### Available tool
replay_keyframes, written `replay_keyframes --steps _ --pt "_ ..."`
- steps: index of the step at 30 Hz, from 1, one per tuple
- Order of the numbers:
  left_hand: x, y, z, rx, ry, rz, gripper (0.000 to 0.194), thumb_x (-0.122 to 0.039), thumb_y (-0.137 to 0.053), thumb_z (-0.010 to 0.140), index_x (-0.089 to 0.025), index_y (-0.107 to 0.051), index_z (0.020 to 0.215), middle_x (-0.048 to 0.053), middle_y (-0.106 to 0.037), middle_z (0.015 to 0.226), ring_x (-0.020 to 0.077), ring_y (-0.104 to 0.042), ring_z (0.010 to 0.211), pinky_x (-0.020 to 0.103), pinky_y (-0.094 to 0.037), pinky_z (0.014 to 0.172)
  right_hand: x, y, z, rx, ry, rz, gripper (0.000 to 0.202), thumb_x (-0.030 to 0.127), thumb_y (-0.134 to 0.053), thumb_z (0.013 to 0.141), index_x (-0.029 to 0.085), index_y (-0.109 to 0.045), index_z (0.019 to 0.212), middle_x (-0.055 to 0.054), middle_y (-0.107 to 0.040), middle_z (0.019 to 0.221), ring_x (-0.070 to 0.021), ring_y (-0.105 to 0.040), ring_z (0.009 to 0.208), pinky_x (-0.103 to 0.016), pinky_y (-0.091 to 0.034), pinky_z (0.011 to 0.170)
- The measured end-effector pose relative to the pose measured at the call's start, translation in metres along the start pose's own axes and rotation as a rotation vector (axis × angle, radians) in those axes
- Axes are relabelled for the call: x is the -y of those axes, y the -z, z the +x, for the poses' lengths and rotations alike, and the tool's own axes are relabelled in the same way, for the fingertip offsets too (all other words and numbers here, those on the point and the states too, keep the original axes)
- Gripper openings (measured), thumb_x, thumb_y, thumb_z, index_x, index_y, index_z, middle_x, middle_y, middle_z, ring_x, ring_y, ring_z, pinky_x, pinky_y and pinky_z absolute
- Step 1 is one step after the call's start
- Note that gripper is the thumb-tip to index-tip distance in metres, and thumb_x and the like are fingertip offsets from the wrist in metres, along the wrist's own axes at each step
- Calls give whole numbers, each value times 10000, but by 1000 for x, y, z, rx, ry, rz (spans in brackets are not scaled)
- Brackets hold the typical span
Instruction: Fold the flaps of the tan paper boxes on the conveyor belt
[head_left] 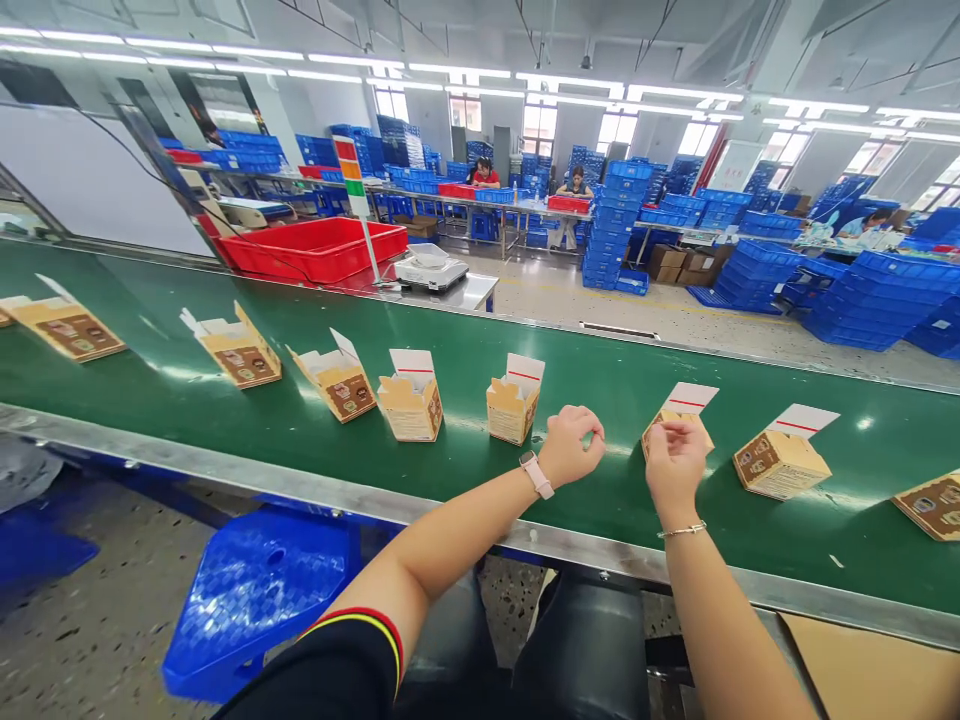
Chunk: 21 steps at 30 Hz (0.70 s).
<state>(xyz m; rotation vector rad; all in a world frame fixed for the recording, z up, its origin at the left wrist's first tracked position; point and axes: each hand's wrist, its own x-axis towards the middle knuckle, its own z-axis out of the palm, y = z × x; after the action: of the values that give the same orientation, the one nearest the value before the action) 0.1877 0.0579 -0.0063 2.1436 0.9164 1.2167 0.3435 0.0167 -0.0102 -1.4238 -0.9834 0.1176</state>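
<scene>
My left hand, with a pale watch on its wrist, hangs over the green belt. Its thumb and finger curl into a loop, with nothing visible in it. The nearest carton on its left is a small tan one with its white flap raised. My right hand is pinched closed in front of another carton, whose white flap stands up behind the fingertips. Whatever these fingers hold, and whether they touch the carton, is hidden. Right of it sits a brown and tan carton, its flap also up.
Several more cartons with raised flaps, one of them brown and tan, stand along the belt. Beyond its far edge are a red bin and a white scale. A blue stool is at lower left. People sit at distant tables.
</scene>
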Motion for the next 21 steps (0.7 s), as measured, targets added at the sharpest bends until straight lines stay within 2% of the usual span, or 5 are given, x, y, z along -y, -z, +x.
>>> replay_keyframes --steps 3,8,11,14,21 --pt "16 12 -10 -76 -151 143 114 -190 -550 710 -195 -568 822 71 -631 924 235 -561 955 400 -435 826 19 -29 -19 264 -112 114 326 480 -555 688 217 -444 845 21 -485 672 -151 -486 556 -287 -427 510" --pt "33 9 -30 -216 -477 239 459 -142 -535 684 -223 -483 1132 106 -538 1209 264 -471 1152 429 -401 912 29 -55 -38 398 80 -55 209 381 -504 677 219 -473 804 18 -517 637 -150 -477 540 -291 -430 515" --pt "42 2 -37 -301 -561 248 520 -88 -513 654 -237 -455 1149 98 -504 1239 253 -442 1177 421 -388 928 24 -57 -44 413 198 -156 181 316 -455 682 219 -496 828 -17 -564 689 -180 -529 606 -317 -465 561" --pt "46 -5 -43 -357 -563 227 530 -86 -525 649 -252 -441 1145 89 -481 1255 247 -434 1187 417 -385 936 16 -53 -51 430 238 -197 193 295 -448 709 215 -513 873 -42 -592 747 -195 -564 653 -325 -487 579" --pt "47 -11 -55 -310 -657 212 552 -83 -565 637 -288 -479 1142 68 -481 1292 245 -436 1191 403 -363 930 1 -42 -67 498 270 -200 74 288 -474 775 227 -484 817 -2 -532 676 -169 -527 552 -314 -488 503"
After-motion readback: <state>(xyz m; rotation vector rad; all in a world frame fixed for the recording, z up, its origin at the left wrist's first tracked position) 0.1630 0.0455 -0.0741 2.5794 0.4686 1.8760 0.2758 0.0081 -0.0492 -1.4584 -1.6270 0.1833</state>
